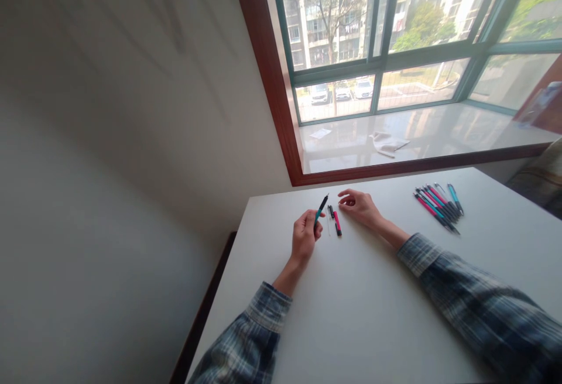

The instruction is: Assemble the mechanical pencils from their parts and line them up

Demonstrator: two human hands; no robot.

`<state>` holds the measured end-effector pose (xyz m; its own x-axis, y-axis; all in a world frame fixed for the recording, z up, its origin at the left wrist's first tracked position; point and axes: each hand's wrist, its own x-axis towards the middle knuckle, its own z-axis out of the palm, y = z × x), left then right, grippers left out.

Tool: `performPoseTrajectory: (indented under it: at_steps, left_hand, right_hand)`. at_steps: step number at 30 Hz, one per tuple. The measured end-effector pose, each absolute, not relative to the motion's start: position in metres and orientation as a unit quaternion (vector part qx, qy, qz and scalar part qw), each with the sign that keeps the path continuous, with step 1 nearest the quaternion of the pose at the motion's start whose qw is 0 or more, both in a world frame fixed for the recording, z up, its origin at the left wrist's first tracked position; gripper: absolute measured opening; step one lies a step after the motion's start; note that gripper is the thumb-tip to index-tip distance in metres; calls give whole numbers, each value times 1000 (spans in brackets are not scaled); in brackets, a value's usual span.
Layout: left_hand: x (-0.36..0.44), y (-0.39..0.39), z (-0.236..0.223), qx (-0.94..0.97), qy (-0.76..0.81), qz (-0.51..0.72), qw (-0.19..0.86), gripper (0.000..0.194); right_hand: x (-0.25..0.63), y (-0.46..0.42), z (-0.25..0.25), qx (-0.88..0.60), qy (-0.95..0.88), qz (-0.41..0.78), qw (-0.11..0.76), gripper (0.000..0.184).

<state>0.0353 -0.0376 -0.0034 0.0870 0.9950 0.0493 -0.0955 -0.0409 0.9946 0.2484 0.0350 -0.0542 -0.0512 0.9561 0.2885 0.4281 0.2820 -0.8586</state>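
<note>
Plaid sleeves (483,308) reach to a left hand (304,235) holding a teal pen (322,207).

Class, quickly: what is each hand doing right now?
Left hand: closed, holding a teal-and-black pen.
Right hand: open, holding nothing.

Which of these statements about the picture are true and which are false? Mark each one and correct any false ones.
1. The left hand holds a teal pen. True.
2. The right hand grips a pink pen. False: the hand is open, and the pen lies on the table beside it.
3. A bunch of pens lies to the right of both hands. True.
4. Cars are parked outside the window. True.
5. Both sleeves are plain white. False: they are checked.
</note>
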Motion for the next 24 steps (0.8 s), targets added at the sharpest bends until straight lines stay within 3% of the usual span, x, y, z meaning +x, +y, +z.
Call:
performPoseTrajectory:
  at_steps: [24]
  left_hand:
    - [36,-35,-5,495,435,527,537,52]
  right_hand:
    - [247,35,-54,-523,-668,271,455,23]
